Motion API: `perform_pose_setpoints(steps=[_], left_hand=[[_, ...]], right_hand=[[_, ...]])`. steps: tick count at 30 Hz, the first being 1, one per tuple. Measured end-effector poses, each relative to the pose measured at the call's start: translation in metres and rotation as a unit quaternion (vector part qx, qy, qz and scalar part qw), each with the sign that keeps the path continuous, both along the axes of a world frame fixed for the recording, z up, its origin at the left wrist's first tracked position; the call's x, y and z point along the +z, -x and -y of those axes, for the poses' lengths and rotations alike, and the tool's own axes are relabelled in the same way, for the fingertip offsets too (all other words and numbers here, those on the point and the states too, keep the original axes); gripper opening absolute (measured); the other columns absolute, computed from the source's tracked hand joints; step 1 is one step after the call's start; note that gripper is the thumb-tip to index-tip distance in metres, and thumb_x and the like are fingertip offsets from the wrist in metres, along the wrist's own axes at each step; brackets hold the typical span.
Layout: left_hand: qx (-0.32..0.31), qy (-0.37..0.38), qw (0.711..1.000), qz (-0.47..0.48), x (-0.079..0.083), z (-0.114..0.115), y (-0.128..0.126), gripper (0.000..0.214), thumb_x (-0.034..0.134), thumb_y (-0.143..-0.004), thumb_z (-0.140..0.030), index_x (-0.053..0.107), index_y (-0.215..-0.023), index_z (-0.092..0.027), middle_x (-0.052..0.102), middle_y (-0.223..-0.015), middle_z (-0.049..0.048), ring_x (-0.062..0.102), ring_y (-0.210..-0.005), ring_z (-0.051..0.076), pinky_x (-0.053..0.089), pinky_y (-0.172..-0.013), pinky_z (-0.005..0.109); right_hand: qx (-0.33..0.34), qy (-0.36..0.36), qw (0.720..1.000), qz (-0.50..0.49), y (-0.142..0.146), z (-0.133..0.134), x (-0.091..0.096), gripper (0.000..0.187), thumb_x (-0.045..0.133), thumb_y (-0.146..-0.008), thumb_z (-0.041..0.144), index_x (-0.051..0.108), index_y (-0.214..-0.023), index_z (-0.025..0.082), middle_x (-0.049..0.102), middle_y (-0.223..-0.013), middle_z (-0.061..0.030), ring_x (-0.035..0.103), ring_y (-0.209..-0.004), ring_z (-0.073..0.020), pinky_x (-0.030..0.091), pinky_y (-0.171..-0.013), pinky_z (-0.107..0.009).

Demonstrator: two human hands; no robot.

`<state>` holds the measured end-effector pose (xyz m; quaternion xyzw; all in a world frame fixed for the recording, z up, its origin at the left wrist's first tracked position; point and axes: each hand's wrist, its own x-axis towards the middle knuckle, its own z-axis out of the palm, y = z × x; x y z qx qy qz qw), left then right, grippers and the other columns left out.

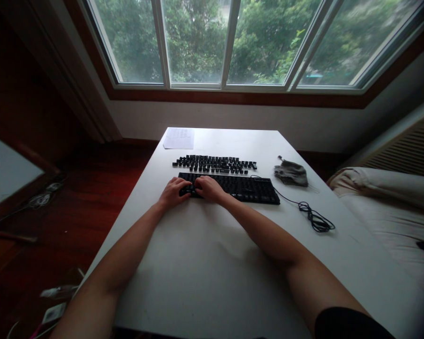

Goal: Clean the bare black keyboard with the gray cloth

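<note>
A black keyboard lies across the middle of the white table. Both my hands rest on its left end. My left hand has its fingers curled down onto the keyboard's left edge. Beside it, my right hand is curled over the keys, fingertips pressed down near the left hand's. What the fingers pinch, if anything, is hidden. Just beyond the keyboard, several loose black keycaps lie laid out in rows.
The keyboard's cable coils on the table to the right. A grey crumpled cloth lies at the right rear, a printed sheet of paper at the far left corner. A bed stands to the right, windows ahead, cables on the wooden floor at left.
</note>
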<state>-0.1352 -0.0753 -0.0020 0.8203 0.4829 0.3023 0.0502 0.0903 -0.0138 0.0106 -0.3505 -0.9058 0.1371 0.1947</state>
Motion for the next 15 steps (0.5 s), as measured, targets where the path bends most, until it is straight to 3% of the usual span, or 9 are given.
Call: perform_pose_setpoints(steps=[4, 7, 9, 12, 15], left_hand=[[-0.003, -0.005, 1.0, 0.01, -0.001, 0.0, 0.0, 0.04, 0.071, -0.086, -0.034, 0.067, -0.125, -0.027, 0.067, -0.114, 0.0068, 0.056, -0.111, 0.029, 0.049, -0.102, 0.048], [0.006, -0.01, 0.999, 0.034, -0.002, -0.001, 0.0, 0.033, 0.067, -0.088, -0.033, 0.069, -0.121, -0.027, 0.068, -0.112, 0.0059, 0.057, -0.11, 0.027, 0.049, -0.102, 0.047], [0.029, -0.018, 0.998, 0.052, -0.003, -0.002, 0.001, 0.026, 0.063, -0.091, -0.031, 0.07, -0.115, -0.027, 0.069, -0.108, 0.0052, 0.058, -0.108, 0.027, 0.049, -0.101, 0.046], [0.08, -0.028, 0.994, 0.065, -0.004, -0.003, 0.004, 0.019, 0.057, -0.094, -0.028, 0.072, -0.105, -0.026, 0.07, -0.102, 0.005, 0.059, -0.105, 0.026, 0.049, -0.099, 0.046], [0.106, -0.029, 0.992, 0.065, -0.006, -0.005, 0.007, 0.019, 0.055, -0.095, -0.026, 0.073, -0.1, -0.025, 0.071, -0.099, 0.0052, 0.06, -0.102, 0.026, 0.049, -0.097, 0.045]], right_hand=[[-0.019, 0.035, 0.997, -0.063, 0.0, -0.006, -0.001, 0.007, 0.069, -0.083, 0.025, 0.065, -0.086, 0.02, 0.064, -0.081, -0.0022, 0.054, -0.077, -0.0172, 0.035, -0.07, -0.027], [-0.05, 0.076, 0.979, -0.184, 0.004, -0.01, -0.001, 0.022, 0.064, -0.085, 0.034, 0.053, -0.071, 0.02, 0.052, -0.066, 0.0028, 0.043, -0.063, -0.0131, 0.028, -0.061, -0.026], [-0.029, 0.166, 0.948, -0.271, 0.01, -0.012, 0.0, 0.034, 0.059, -0.085, 0.04, 0.042, -0.062, 0.022, 0.041, -0.057, 0.0056, 0.035, -0.056, -0.0112, 0.025, -0.057, -0.026], [0.031, 0.341, 0.869, -0.356, 0.021, -0.012, 0.006, 0.04, 0.06, -0.08, 0.043, 0.034, -0.058, 0.024, 0.031, -0.049, 0.0085, 0.027, -0.048, -0.0088, 0.021, -0.05, -0.025], [0.073, 0.428, 0.807, -0.399, 0.033, -0.009, 0.013, 0.037, 0.064, -0.075, 0.037, 0.033, -0.057, 0.024, 0.031, -0.047, 0.0099, 0.022, -0.045, -0.0068, 0.018, -0.047, -0.024]])
